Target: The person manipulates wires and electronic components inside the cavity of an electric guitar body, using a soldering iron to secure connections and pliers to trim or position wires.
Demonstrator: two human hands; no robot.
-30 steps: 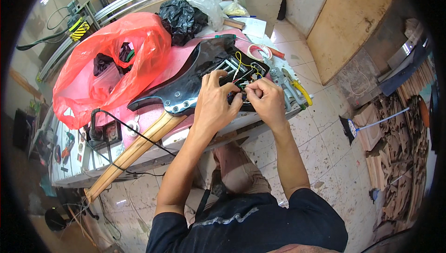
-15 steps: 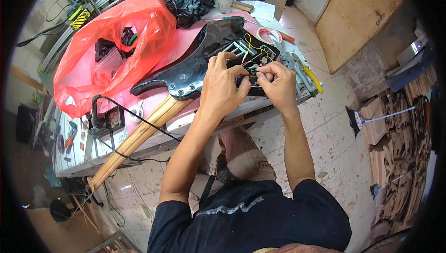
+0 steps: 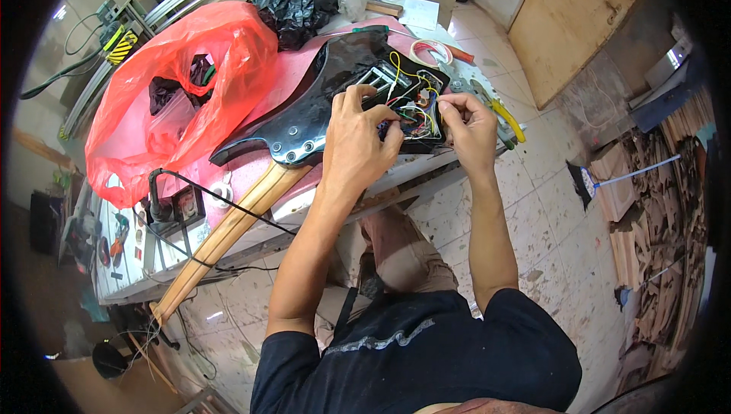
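Observation:
A black electric guitar (image 3: 335, 79) lies back side up on the bench, its pale wooden neck (image 3: 228, 224) pointing toward the lower left. In its open cavity is a tangle of thin coloured wires (image 3: 415, 109), with a yellow wire (image 3: 394, 64) looping up. My left hand (image 3: 359, 134) rests over the body at the cavity's left side, thumb and forefinger closed near the wires; what is between them is hidden. At the cavity's right edge my right hand (image 3: 470, 131) has its thumb and forefinger pinched, on something too small to make out.
Pliers with yellow handles (image 3: 509, 121) lie right of my right hand. A tape roll (image 3: 431, 52) sits behind the cavity. A red plastic bag (image 3: 236, 41) and a black bag (image 3: 293, 11) occupy the bench's left and back. A black cable (image 3: 228, 199) crosses the neck.
My right hand has drawn away from my left, out to the right edge of the cavity, uncovering more wires. My left hand stays at nearly the same spot on the guitar.

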